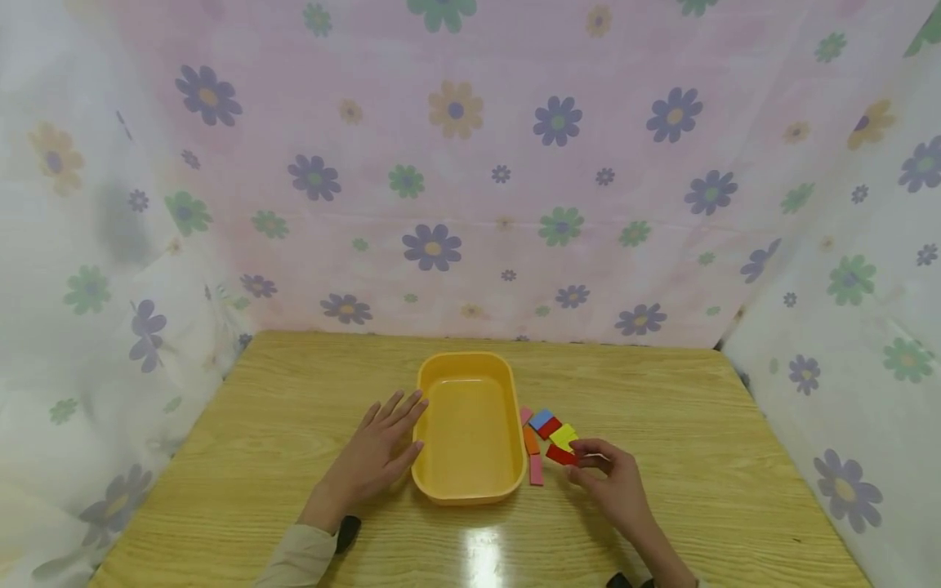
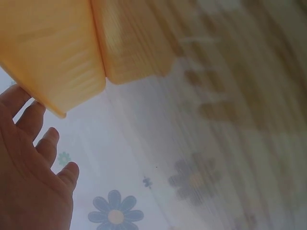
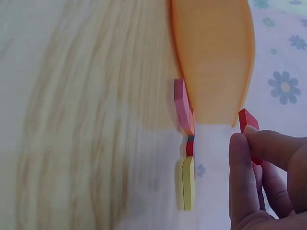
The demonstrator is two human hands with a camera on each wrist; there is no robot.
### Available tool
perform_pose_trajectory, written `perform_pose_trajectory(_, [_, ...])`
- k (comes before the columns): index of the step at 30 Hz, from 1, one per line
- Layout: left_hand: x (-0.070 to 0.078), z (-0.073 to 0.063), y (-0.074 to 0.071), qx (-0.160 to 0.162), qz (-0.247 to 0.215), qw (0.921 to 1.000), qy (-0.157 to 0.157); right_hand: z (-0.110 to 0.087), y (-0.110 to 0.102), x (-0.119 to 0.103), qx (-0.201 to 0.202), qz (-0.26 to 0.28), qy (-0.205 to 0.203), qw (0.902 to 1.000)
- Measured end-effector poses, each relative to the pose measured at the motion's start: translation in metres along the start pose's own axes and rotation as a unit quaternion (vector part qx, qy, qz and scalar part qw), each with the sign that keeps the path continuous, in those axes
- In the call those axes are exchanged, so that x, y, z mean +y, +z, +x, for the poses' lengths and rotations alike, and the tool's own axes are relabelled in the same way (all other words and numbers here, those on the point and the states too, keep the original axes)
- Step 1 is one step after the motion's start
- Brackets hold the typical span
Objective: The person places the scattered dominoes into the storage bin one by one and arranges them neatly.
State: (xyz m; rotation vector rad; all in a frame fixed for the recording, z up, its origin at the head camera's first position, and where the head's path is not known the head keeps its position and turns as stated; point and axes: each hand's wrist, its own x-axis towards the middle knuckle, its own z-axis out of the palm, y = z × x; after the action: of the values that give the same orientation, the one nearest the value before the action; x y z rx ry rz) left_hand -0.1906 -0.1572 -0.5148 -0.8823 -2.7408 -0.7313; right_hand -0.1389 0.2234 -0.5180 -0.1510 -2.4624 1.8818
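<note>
My right hand (image 1: pixel 610 482) pinches a red rectangular block (image 1: pixel 561 455) between thumb and fingers; in the right wrist view the red block (image 3: pixel 249 129) is held up above the table. Just beyond it lie a yellow block (image 1: pixel 564 437), another red block (image 1: pixel 549 428) and a blue block (image 1: pixel 541 419). Closer to the basin are an orange block (image 1: pixel 532 441) and a pink block (image 1: pixel 537 470). My left hand (image 1: pixel 375 457) is spread with straight fingers, fingertips at the left rim of a yellow plastic basin (image 1: pixel 470 441). The basin holds nothing.
The wooden table (image 1: pixel 294 408) carries the basin near its middle, with the blocks close along the basin's right side. A flowered cloth (image 1: pixel 507 196) hangs behind the table and on both sides. Another pink block (image 1: pixel 525 415) sits partly hidden by the basin's rim.
</note>
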Motion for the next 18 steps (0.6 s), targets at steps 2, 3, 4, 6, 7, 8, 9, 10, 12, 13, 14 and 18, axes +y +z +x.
perform_pose_trajectory(2, [0.000, 0.000, 0.000, -0.002, -0.001, 1.0000, 0.000, 0.001, 0.002, -0.001, 0.001, 0.011, 0.018, 0.9998])
perform_pose_trajectory(3, [0.000, 0.000, -0.001, -0.003, -0.003, 1.0000, 0.000, 0.001, 0.003, -0.002, 0.004, 0.017, 0.027, 0.9995])
perform_pose_trajectory(4, [0.000, 0.000, -0.001, -0.004, -0.003, 1.0000, -0.001, 0.001, 0.003, -0.003, 0.006, 0.022, 0.033, 0.9992])
perform_pose_trajectory(6, [0.000, 0.000, -0.001, -0.007, -0.002, 1.0000, -0.002, 0.001, 0.005, -0.004, 0.010, 0.028, 0.040, 0.9987])
perform_pose_trajectory(7, [0.000, 0.000, -0.001, -0.007, -0.003, 1.0000, -0.002, 0.001, 0.006, -0.005, 0.011, 0.033, 0.042, 0.9985])
perform_pose_trajectory(8, [0.000, 0.001, -0.001, -0.007, -0.002, 1.0000, -0.003, 0.000, 0.007, -0.006, 0.013, 0.039, 0.045, 0.9982])
perform_pose_trajectory(9, [0.000, 0.001, -0.001, -0.007, -0.004, 1.0000, -0.003, 0.000, 0.007, -0.006, 0.013, 0.046, 0.047, 0.9977])
perform_pose_trajectory(10, [0.000, 0.001, -0.001, -0.006, -0.005, 1.0000, -0.003, 0.000, 0.008, -0.007, 0.013, 0.055, 0.051, 0.9971])
perform_pose_trajectory(12, [0.000, 0.001, -0.001, -0.003, -0.005, 1.0000, -0.001, -0.001, 0.010, -0.008, 0.017, 0.073, 0.061, 0.9954])
perform_pose_trajectory(13, [0.000, 0.001, -0.001, -0.003, -0.005, 1.0000, -0.001, -0.001, 0.011, -0.008, 0.018, 0.081, 0.066, 0.9944])
perform_pose_trajectory(14, [0.000, 0.001, -0.001, -0.001, -0.003, 1.0000, 0.000, -0.001, 0.012, -0.009, 0.020, 0.088, 0.071, 0.9934])
perform_pose_trajectory(18, [-0.002, 0.001, 0.001, -0.004, 0.008, 1.0000, -0.001, -0.003, 0.016, -0.011, 0.031, 0.110, 0.082, 0.9900])
